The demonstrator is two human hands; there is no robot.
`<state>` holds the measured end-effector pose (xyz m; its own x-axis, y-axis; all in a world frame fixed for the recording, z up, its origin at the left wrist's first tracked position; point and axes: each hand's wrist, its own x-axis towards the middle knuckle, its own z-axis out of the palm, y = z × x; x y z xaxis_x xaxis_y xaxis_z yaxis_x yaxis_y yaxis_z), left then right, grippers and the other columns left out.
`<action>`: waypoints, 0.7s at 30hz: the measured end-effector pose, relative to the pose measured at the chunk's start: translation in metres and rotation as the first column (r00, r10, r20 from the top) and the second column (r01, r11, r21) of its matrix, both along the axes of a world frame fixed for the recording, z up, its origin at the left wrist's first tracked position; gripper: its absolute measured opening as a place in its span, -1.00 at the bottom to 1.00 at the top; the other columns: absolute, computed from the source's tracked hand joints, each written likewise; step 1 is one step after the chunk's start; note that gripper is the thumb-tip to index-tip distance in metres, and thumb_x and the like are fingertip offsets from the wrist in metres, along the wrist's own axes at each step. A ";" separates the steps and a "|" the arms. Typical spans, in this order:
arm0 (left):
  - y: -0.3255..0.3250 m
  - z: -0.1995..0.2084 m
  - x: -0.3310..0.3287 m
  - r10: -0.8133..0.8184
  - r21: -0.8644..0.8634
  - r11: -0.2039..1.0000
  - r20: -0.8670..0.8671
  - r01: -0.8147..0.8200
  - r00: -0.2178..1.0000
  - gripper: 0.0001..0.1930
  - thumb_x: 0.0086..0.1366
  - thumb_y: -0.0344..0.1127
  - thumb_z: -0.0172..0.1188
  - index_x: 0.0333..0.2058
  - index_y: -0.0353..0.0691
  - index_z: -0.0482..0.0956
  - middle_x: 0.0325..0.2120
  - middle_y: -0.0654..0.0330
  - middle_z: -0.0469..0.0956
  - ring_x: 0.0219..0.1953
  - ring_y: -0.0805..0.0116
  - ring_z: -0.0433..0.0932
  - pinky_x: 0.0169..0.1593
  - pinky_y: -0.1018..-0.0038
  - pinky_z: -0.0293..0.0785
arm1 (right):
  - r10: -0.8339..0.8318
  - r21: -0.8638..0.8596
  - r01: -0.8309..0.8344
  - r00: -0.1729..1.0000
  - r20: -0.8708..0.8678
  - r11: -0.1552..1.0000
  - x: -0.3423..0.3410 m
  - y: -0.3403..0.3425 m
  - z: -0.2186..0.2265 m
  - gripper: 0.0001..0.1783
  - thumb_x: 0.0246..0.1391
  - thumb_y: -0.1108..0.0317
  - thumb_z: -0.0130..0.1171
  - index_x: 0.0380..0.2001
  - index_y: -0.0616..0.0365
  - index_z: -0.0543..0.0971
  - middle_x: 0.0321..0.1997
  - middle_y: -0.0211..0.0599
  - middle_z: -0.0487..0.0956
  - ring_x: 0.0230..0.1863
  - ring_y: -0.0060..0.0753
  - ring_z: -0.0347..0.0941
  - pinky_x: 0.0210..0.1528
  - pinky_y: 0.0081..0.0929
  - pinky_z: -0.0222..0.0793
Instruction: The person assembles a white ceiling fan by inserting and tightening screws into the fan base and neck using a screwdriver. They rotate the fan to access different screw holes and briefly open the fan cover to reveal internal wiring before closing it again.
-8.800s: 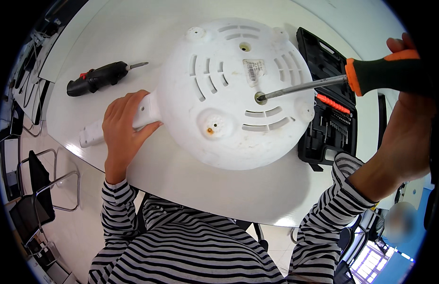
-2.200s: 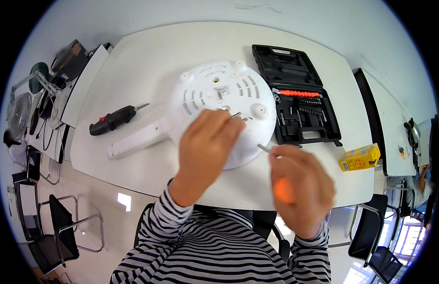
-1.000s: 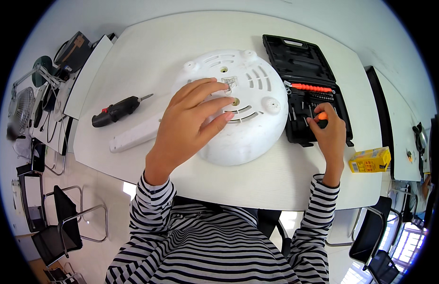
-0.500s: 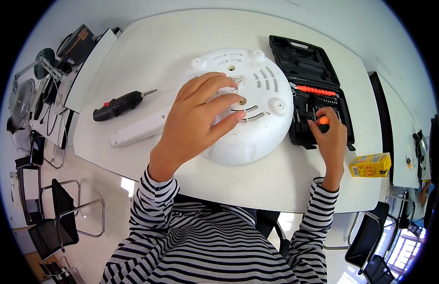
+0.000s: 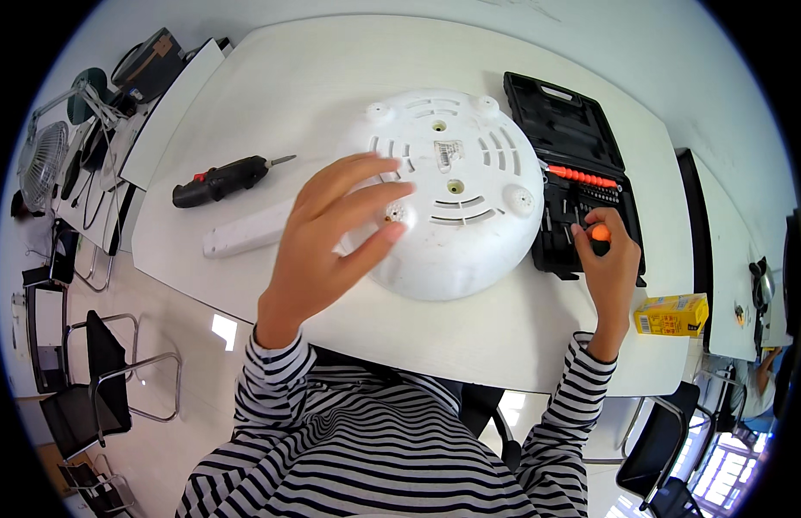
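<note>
A white round plastic appliance (image 5: 469,255) lies underside up on the table, showing vent slots, round feet and two screw holes. Its long white handle (image 5: 245,236) points left. My left hand (image 5: 322,237) is open over the appliance's left part, fingers spread near one foot; whether the fingertips touch it is unclear. At the right, my right hand (image 5: 612,259) reaches into the black tool case (image 5: 551,257), its fingers closed around an orange-and-black tool handle (image 5: 600,232), partly hidden. Bits and a red flexible shaft (image 5: 582,176) sit in the case.
A black cordless screwdriver (image 5: 223,183) with a bit fitted lies left of the appliance. A yellow carton (image 5: 672,315) stands near the table's right edge. Chairs (image 5: 107,380) and side tables with a fan (image 5: 44,164) surround the white table (image 5: 348,52).
My left hand has drawn back left from the appliance's middle, uncovering the label and a screw hole. My right hand stays at the tool case. The whole view has shifted slightly.
</note>
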<state>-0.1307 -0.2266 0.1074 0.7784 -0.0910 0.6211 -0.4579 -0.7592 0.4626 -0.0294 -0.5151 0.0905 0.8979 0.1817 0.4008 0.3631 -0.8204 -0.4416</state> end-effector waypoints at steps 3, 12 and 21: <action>0.023 -0.021 -0.028 0.151 -0.042 0.987 -0.031 -0.152 0.988 -0.72 0.05 -0.49 0.12 -0.19 -0.30 0.52 -0.08 0.07 0.45 0.03 0.16 0.36 0.09 0.34 0.24 | 0.081 -0.037 -0.082 0.996 -0.036 0.996 -0.010 0.005 0.009 -0.79 -0.12 0.36 0.23 -0.43 0.16 0.42 -0.52 -0.26 0.48 -0.53 -0.28 0.41 -0.48 -0.47 0.28; 0.074 -0.076 -0.101 0.492 0.021 0.866 -0.204 -0.499 0.846 -0.70 0.05 -0.49 0.14 -0.17 -0.28 0.50 -0.06 0.12 0.43 0.07 0.15 0.33 0.09 0.32 0.25 | 0.640 -0.283 -0.712 0.702 -0.313 0.642 -0.095 0.030 -0.011 -0.71 -0.12 0.16 0.21 -0.58 0.08 0.37 -0.69 -0.40 0.33 -0.68 -0.39 0.34 -0.66 -0.49 0.19; 0.081 -0.077 -0.085 0.449 0.069 0.894 -0.130 -0.444 0.884 -0.64 0.01 -0.48 0.20 -0.14 -0.25 0.48 -0.02 0.15 0.40 0.12 0.14 0.28 0.18 0.26 0.12 | 0.615 -0.419 -0.569 0.788 -0.033 0.708 -0.091 0.031 -0.050 -0.79 -0.28 0.38 0.18 -0.49 0.14 0.42 -0.61 -0.39 0.36 -0.60 -0.37 0.30 -0.61 -0.47 0.22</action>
